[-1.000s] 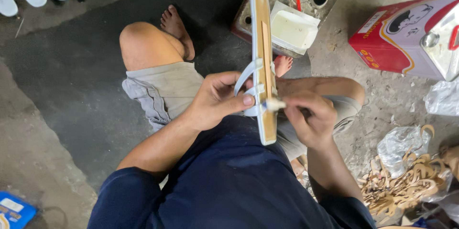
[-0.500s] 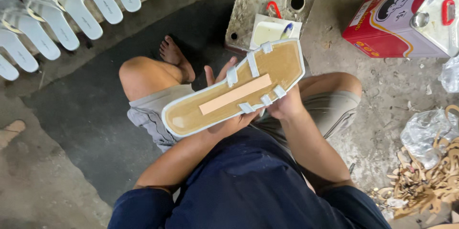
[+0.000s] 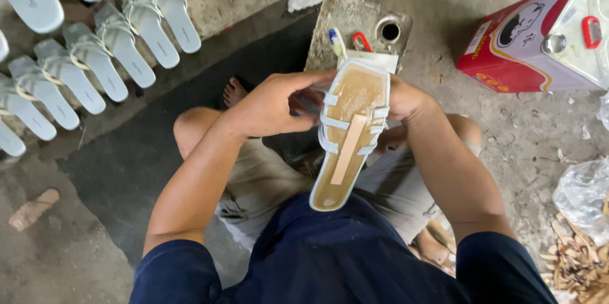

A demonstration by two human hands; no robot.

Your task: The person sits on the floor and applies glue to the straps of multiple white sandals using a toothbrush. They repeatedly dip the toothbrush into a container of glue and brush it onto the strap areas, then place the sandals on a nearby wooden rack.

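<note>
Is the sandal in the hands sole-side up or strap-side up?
Sole-side up: the sandal shows its tan underside with white strap ends folded over it, held between both hands.

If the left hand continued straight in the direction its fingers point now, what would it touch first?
The left hand points toward the sandal sole that it already grips, so it meets the sole at once. Beyond that lies the right hand, though depth is unclear.

Left hand (image 3: 269,107) and right hand (image 3: 406,98) grip sandal insole (image 3: 349,132), underside up, straps folded over tan board. Grey metal can (image 3: 358,31) beyond; white sandals (image 3: 95,56) rowed at left.
</note>
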